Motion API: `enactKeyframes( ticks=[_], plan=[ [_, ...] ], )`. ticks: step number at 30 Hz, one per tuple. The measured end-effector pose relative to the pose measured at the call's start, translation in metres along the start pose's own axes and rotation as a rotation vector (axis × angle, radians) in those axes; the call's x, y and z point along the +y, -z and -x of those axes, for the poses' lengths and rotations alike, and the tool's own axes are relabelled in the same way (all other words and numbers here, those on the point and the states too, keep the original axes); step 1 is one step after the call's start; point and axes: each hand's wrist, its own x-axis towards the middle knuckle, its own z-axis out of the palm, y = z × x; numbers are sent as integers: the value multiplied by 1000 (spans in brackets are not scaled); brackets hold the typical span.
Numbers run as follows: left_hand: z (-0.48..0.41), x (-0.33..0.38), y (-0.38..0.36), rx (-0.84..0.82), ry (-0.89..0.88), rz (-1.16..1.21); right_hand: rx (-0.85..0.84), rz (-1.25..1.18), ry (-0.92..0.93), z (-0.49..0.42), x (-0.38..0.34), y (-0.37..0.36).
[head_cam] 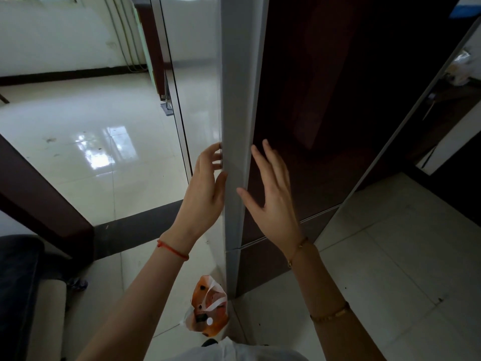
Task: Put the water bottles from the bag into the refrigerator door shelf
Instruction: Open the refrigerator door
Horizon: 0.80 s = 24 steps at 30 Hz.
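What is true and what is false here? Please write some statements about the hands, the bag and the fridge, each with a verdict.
1. The bag lies on the floor by the fridge. True.
2. The right hand holds a bottle. False: it is open and empty, before the dark door.
3. The door stands wide open. False: it looks closed; no shelf shows.
4. The left hand grips the grey edge. True.

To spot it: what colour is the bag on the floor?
The bag is orange and white; the head view shows it.
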Motion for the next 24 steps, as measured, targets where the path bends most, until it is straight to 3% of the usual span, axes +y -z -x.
enactKeyframes(
  ticks=[9, 16, 24],
  plan=[
    [3, 1, 3, -13, 10, 2, 63, -46, -12, 4, -2, -2],
    [31, 14, -9, 0, -119, -44, 302, -96, 8, 37, 1, 19],
    [55, 19, -29, -30, -355, -45, 363, -104, -53, 78, 0, 44]
  ],
)
